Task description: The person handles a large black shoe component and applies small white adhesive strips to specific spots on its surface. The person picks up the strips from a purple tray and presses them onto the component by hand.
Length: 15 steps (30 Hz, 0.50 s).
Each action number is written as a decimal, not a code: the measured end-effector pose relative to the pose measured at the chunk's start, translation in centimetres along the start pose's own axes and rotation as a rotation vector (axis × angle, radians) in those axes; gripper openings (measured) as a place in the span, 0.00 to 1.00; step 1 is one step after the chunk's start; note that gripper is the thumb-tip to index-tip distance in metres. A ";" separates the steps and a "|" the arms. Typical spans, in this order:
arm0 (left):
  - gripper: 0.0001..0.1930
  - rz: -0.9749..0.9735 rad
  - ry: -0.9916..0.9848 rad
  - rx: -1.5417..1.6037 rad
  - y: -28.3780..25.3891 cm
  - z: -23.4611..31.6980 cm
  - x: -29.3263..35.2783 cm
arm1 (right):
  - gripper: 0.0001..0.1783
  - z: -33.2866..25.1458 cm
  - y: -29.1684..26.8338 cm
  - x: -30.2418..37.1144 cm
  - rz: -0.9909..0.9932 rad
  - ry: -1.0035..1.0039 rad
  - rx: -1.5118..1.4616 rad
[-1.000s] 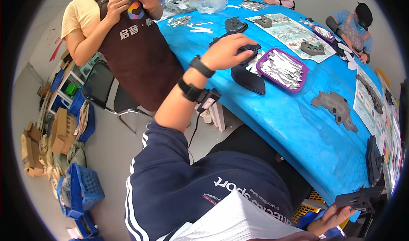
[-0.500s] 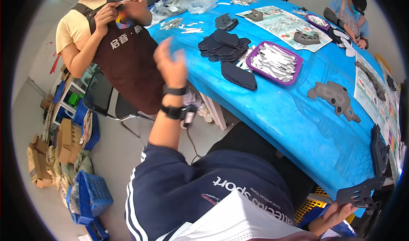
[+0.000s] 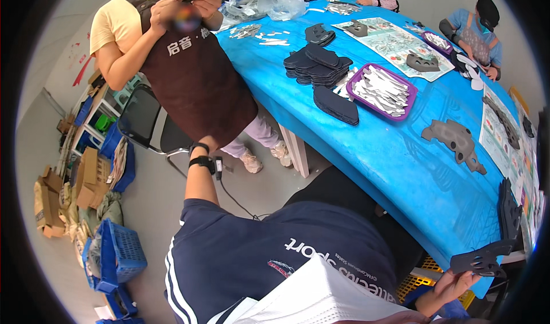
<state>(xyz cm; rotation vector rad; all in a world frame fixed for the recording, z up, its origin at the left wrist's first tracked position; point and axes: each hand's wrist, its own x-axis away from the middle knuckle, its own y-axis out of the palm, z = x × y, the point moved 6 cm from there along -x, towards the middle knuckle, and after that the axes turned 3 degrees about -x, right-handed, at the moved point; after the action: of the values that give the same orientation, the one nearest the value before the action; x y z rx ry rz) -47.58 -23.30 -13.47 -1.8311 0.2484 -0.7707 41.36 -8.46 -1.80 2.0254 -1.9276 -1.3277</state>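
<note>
Here's the near edge of the blue tabletop [image 3: 395,158], curving from far left down to near right, with a generous bare stretch between the purple tray [image 3: 413,98] and the near right corner. Left of that edge there's open grey floor [image 3: 156,209] toward a blue basket [image 3: 129,247], though a co-worker's brown apron [image 3: 197,89] and a black chair [image 3: 135,115] crowd the far left.

Near right, the right grip [image 3: 452,287] has a dark cutout piece [image 3: 484,261] pinched at its edge between thumb and fingers, out by the tabletop's near right corner. The left grip [image 3: 211,142] is at the apron's hem (fingers out of sight, so I can't tell how far open it is, or whether it has hold of anything). A second ago it was over the dark stack [image 3: 318,66]; now it's off the tabletop, swung left, and that stack lies uncovered, while the right grip keeps its piece in much the same spot.

Textures now: the cutout is thin and flat, pierced with rounded holes; the stack shows black layers; slim white strips [image 3: 381,89] heap the tray; the blue covering is smooth and shiny.
</note>
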 end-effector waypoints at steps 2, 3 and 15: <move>0.16 0.606 0.568 0.232 -7.3 6.3 3.0 | 0.28 -0.3 0.0 0.1 0.021 0.001 0.004; 0.15 0.660 0.626 0.533 -10.4 8.3 4.1 | 0.28 -0.4 0.1 0.1 0.019 0.005 0.003; 0.20 1.454 0.946 0.235 -27.4 29.5 21.9 | 0.29 -1.6 -0.2 0.8 0.069 -0.019 0.076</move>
<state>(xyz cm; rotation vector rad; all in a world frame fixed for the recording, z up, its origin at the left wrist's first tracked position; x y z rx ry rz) -17.91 -1.09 13.45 -0.5515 1.7431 -0.4522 42.34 -9.88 -1.38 1.9654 -2.0670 -1.2822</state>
